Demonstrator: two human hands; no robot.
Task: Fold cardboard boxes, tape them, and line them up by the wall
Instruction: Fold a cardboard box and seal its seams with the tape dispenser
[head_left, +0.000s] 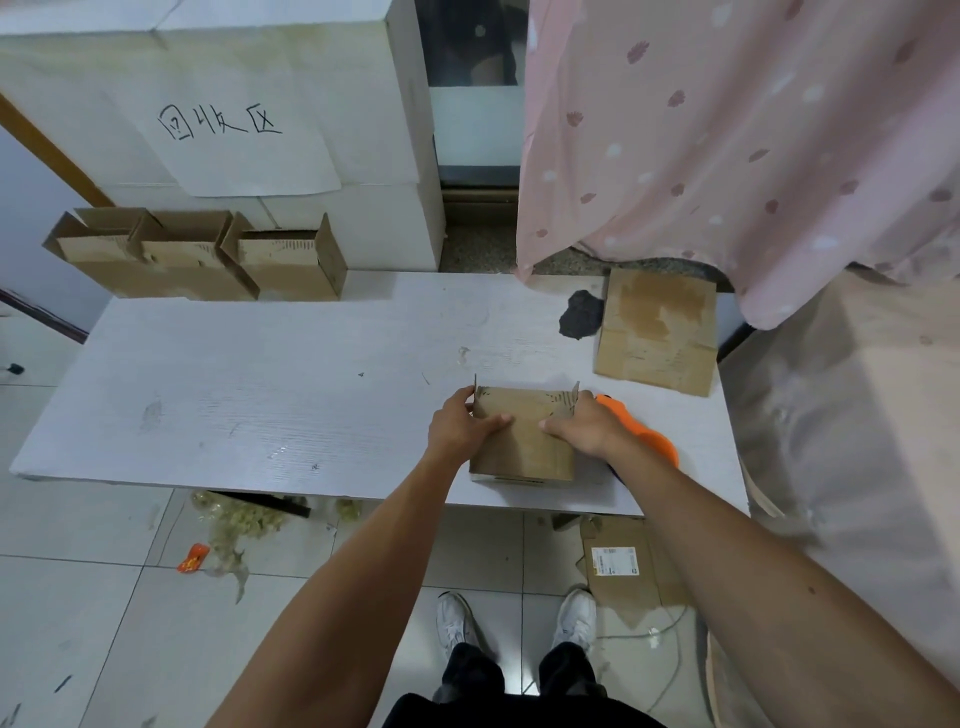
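Note:
A small brown cardboard box (524, 452) stands near the front edge of the white table (260, 395). My left hand (460, 423) presses on its left side, fingers laid over the folded top flap. My right hand (584, 426) presses on the right side the same way. Two short side flaps stick up at the far corners. An orange tape dispenser (649, 439) lies just right of the box, partly hidden behind my right wrist. Three folded boxes (202, 254) with open flaps stand in a row against the white wall block at the table's far left.
A flat cardboard sheet (657, 332) lies at the table's far right, beside a dark crumpled lump (581, 314). A pink curtain (727, 145) hangs at the right. Scrap cardboard (623, 566), plastic wrap and an orange wrapper (193, 557) litter the tiled floor by my shoes.

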